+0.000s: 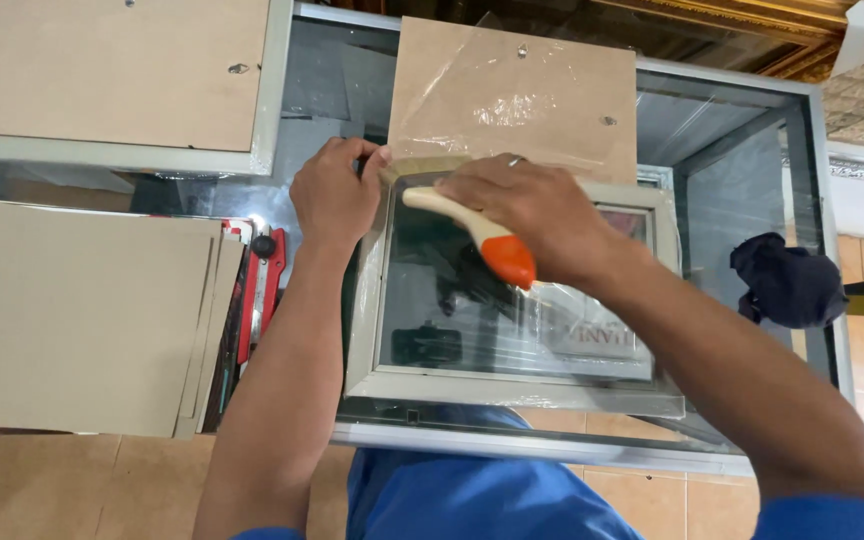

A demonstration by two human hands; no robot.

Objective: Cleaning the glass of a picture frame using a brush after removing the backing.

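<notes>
A grey picture frame with glass lies on a glass-topped table, wrapped in clear plastic film. My right hand grips a tool with a cream handle and orange end and holds it over the frame's upper left part. My left hand presses on the frame's top left corner, fingers pinching the film edge there. Behind the frame, a brown backing board under clear plastic stands at the top edge.
Another grey frame with a brown back lies at top left. A stack of brown boards sits on the left, beside a red tool. A dark cloth rests at right. The glass table's metal edge runs along the front.
</notes>
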